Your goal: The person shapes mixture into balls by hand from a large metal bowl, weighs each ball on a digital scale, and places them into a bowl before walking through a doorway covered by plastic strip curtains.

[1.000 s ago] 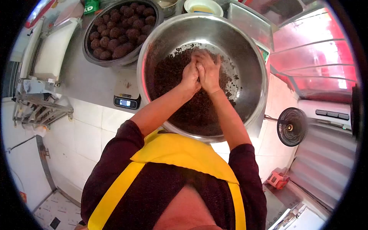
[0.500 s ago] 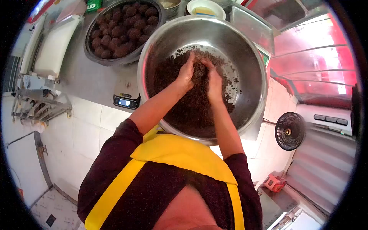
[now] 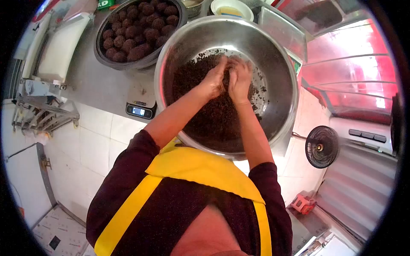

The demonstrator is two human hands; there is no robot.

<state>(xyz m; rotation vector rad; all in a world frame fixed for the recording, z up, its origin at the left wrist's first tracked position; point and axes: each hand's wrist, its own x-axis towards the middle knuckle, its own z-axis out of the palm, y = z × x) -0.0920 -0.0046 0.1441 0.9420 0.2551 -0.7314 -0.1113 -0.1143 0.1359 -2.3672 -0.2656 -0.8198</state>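
A large steel bowl [image 3: 277, 91] in front of me holds a dark brown crumbly mixture [image 3: 209, 123]. Over its far part, my left hand [image 3: 215, 80] is cupped with the thumb up, its palm turned to the right. Close against it, my right hand [image 3: 240, 81] curls its fingers inward, slightly blurred by motion. Both palms press toward each other, and whatever lies between them is hidden. Loose crumbs cling to the bowl's wall around the hands. A dark oval tub [image 3: 99, 54] of round brown balls [image 3: 136, 32] stands to the left of the bowl.
A small scale with a lit display [image 3: 140, 112] sits at the table's front edge, left of the bowl. Behind the bowl are a white dish [image 3: 239, 7] and a clear lidded container [image 3: 284, 32]. A black fan [image 3: 321, 147] stands to the right.
My hands have come closer together and shifted slightly right. The right hand's fingers have turned and curled over toward the left hand; earlier a gap with dark mixture showed between the palms.
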